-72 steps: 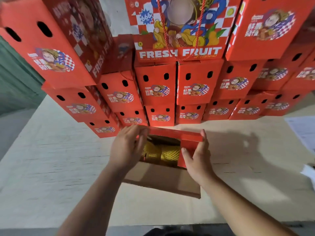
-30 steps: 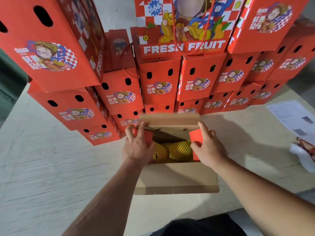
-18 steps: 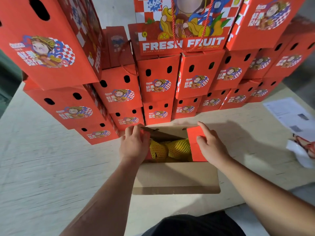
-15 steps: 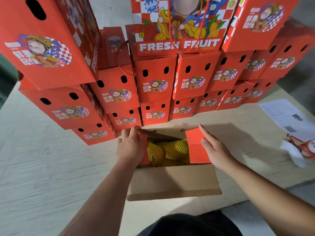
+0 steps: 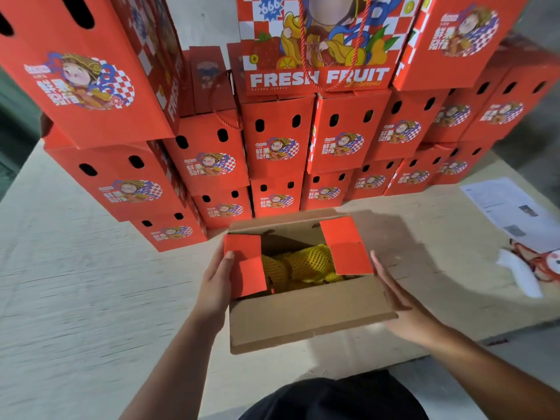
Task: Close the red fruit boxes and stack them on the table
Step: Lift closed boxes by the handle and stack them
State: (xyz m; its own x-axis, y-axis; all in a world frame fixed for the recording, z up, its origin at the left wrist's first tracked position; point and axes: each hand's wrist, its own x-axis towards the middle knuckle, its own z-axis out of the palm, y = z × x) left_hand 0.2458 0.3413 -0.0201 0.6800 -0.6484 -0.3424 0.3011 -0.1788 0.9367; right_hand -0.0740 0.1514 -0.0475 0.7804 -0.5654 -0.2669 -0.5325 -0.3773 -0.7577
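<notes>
Head view: open cardboard box at centre frame on the pale wooden table, yellow net-wrapped fruit inside. Left hand flat against left side, thumb on red flap. Right hand flat, fingers straight, beside right wall. Stacked red boxes behind.

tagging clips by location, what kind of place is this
Probably a fruit packing or wholesale area, not a home. Identical red fruit boxes are stacked in rows on a plywood table, an open box holds net-wrapped yellow fruit, and printed sheets lie nearby.
</notes>
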